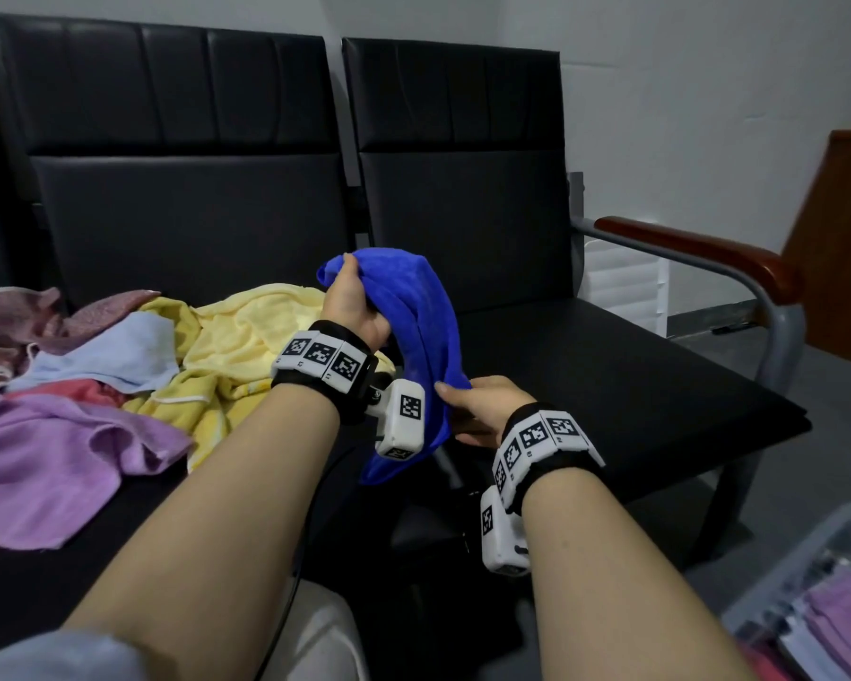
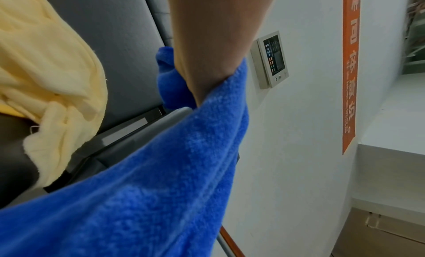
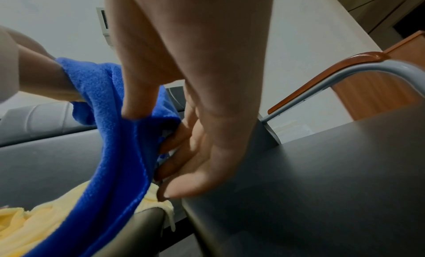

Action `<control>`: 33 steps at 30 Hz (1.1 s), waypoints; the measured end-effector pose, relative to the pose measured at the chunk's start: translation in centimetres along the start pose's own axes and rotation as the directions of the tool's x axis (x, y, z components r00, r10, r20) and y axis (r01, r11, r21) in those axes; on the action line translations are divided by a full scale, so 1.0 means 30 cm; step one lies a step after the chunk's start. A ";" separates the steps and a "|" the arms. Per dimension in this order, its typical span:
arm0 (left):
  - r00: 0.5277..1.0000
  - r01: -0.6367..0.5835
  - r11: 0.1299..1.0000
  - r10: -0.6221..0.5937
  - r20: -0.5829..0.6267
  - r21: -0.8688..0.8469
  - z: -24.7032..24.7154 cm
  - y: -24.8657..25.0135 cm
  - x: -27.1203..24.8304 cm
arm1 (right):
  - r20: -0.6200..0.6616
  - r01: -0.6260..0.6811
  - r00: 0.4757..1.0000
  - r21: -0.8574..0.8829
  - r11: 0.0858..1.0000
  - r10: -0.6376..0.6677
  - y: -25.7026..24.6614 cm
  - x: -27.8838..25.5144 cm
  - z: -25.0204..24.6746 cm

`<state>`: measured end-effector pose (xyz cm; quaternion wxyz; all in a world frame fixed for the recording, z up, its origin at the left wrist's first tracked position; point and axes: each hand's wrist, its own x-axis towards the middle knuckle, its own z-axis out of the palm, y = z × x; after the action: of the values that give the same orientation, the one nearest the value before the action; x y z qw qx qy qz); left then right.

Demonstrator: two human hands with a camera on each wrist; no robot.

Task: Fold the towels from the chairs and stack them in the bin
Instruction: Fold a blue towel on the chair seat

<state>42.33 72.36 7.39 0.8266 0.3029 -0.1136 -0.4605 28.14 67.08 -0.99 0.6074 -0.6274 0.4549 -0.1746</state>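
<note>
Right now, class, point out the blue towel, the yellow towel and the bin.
blue towel point(image 1: 428, 331), head view, the hanging middle.
yellow towel point(image 1: 246, 336), head view, its bunched middle.
bin point(image 1: 802, 548), head view, the near rim.

The left wrist view shows an orange banner hanging on the white wall, printed with pale Chinese characters; "体" is legible, the rest too blurred. The wall control panel's markings are unreadable.

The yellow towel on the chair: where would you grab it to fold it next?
Probably at the white-piped hem of the yellow towel, coming from above at the seat's front. It lies crumpled, and that edge is the only clear one to find corners from.
</note>
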 end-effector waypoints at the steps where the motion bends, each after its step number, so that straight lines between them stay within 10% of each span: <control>1: 1.000 0.005 1.000 -0.005 0.004 0.006 -0.002 0.002 0.004 | -0.003 0.006 1.000 -0.006 1.000 -0.006 0.005 0.002 0.002; 13: 0.993 0.034 0.934 0.009 -0.119 0.356 -0.083 0.026 0.049 | -0.391 0.065 0.920 0.164 0.984 0.004 0.001 0.008 -0.091; 19: 0.980 0.173 0.710 -0.055 -0.191 0.683 -0.086 -0.003 0.040 | -0.549 0.164 0.836 0.224 0.961 -0.015 -0.008 -0.022 -0.142; 33: 0.957 0.283 0.657 -0.239 -0.163 0.699 -0.092 -0.008 0.023 | -0.690 0.298 0.723 0.275 0.914 -0.027 0.022 -0.073 -0.233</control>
<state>43.83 72.79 5.02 0.5716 0.6259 -0.2154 -0.4849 21.37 64.67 0.55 0.4896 -0.4344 0.5443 -0.5247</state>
